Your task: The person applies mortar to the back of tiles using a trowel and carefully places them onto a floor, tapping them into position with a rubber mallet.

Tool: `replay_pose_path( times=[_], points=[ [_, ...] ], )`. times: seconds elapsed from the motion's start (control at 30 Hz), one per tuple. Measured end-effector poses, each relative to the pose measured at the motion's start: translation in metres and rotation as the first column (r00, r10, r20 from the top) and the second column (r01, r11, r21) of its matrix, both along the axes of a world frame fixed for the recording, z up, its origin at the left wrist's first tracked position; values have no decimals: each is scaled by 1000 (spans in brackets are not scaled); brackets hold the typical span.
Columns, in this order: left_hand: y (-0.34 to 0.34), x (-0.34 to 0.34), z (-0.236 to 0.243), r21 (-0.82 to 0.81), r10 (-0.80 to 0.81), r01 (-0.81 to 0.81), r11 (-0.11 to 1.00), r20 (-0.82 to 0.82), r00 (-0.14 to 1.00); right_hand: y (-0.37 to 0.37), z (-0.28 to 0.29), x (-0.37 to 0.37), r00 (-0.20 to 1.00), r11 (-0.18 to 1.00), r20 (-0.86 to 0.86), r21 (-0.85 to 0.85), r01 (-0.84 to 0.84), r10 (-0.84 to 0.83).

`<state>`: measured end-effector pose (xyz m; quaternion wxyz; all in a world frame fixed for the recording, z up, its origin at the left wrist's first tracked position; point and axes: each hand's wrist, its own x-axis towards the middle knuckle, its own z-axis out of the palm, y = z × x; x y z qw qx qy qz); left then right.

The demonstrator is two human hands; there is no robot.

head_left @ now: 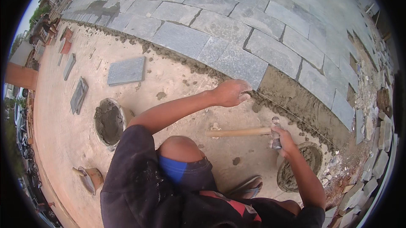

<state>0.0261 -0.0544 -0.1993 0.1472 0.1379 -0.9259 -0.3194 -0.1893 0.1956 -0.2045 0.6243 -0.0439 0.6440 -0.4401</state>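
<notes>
My left hand (232, 93) is closed, its fingers curled together at the front corner of a grey stone slab (240, 64) at the edge of the laid paving. A thin string (292, 113) runs to the right from near those fingers; whether they pinch it is hidden. My right hand (285, 141) grips a hammer (241, 133) at its metal head, the wooden handle pointing left above the ground. Beyond both hands lies a bed of wet mortar (302, 97), bare of slabs, along the paving's edge.
Mortar-filled buckets stand on either side of me, one at the left (124, 118) and one beside my right forearm (318, 160). A smaller bucket (95, 178) sits lower left. Stacked slabs (126, 70) lie on the left; broken stone (372, 164) lines the right. Another person (41, 28) bends far left.
</notes>
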Motion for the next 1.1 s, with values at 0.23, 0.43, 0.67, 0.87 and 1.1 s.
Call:
replay_pose_path(
  times=[0.23, 0.43, 0.67, 0.87, 1.1],
  points=[
    [24, -52, 48, -92, -128, 155, 984, 254, 959, 7, -143, -6, 695, 843, -491, 185, -505, 525],
    [50, -50, 57, -142, -52, 97, 985, 295, 954, -34, -32, 23, -127, 356, -718, 481, -802, 684],
    [62, -17, 52, -209, 148, -77, 975, 349, 925, -76, -5, 20, -62, 263, -808, 262, -928, 585],
    [64, -2, 27, -174, 313, -276, 945, 242, 918, -62, 17, 16, 15, 317, -841, 188, -930, 542],
    [109, -9, -40, 69, 135, -166, 984, 331, 934, -14, 23, -15, 228, 584, -872, 79, -808, 432]
  ],
)
